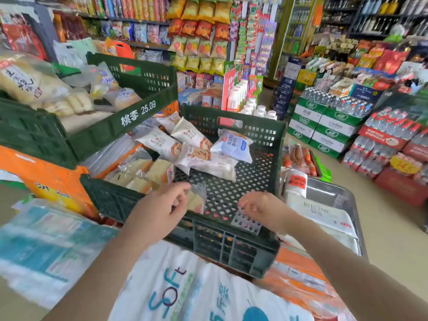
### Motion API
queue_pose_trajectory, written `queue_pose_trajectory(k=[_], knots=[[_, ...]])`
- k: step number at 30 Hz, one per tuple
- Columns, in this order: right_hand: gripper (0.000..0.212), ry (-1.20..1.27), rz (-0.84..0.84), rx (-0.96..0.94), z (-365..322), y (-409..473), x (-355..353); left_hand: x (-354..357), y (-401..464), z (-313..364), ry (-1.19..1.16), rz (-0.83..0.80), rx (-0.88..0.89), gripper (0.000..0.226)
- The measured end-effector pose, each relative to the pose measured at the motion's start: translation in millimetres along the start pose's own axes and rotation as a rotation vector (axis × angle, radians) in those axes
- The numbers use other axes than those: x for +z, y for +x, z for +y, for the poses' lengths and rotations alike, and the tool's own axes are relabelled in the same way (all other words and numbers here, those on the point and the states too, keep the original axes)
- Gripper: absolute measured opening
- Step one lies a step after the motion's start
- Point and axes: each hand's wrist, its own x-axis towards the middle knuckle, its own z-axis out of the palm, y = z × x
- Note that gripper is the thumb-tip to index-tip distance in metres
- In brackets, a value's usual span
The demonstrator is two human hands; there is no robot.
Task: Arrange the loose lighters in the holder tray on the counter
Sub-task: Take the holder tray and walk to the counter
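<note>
Head view – holder tray (246,221): pale perforated plastic, propped on the green crate's (234,251) near rim; looks light, stiff – grip its edges.
Right hand (261,208): fingers pinching the tray's top edge.
Left hand (159,208): loosely curled, empty.
Lighters: none visible.

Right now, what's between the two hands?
Head view: bare lattice floor of the green crate separates left hand from right hand; a clear-wrapped packet sits beside the left.

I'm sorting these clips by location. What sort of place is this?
Most likely a small grocery or convenience shop. Shelves of snack packets fill the back wall, stacked cases of bottled water stand on the floor, and green crates in front hold wrapped bread.
</note>
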Motion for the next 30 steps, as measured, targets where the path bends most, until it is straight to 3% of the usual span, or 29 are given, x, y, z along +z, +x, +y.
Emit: queue_pose_trajectory(k=[3,5,10,15,21,26,30], knots=[[0.042,-0.368,-0.427,0.003,17.5,41.5,26.2,9.2,24.7,-9.1,0.056,-0.019,0.085,0.039],[0.052,-0.604,-0.577,-0.105,27.3,58.8,40.4,16.7,35.1,-14.5,0.071,-0.041,0.119,0.041],[0.048,-0.808,-0.584,-0.245,30.1,71.6,41.5,26.5,38.4,-21.9,0.007,-0.008,0.165,0.042],[0.037,-0.777,-0.517,-0.250,34.3,66.9,38.7,19.9,28.5,-13.6,-0.026,-0.008,0.237,0.046],[0.036,-0.628,-0.272,-0.138,31.9,45.7,21.3,17.9,23.4,-5.0,-0.077,-0.001,0.280,0.044],[0.026,-0.359,0.314,-0.018,12.1,2.9,0.2,18.4,16.4,10.9,-0.103,-0.021,0.346,0.043],[0.025,-0.077,0.750,0.402,-6.6,-79.9,-11.9,33.2,-5.1,31.2,-0.199,-0.119,0.351,0.039]])
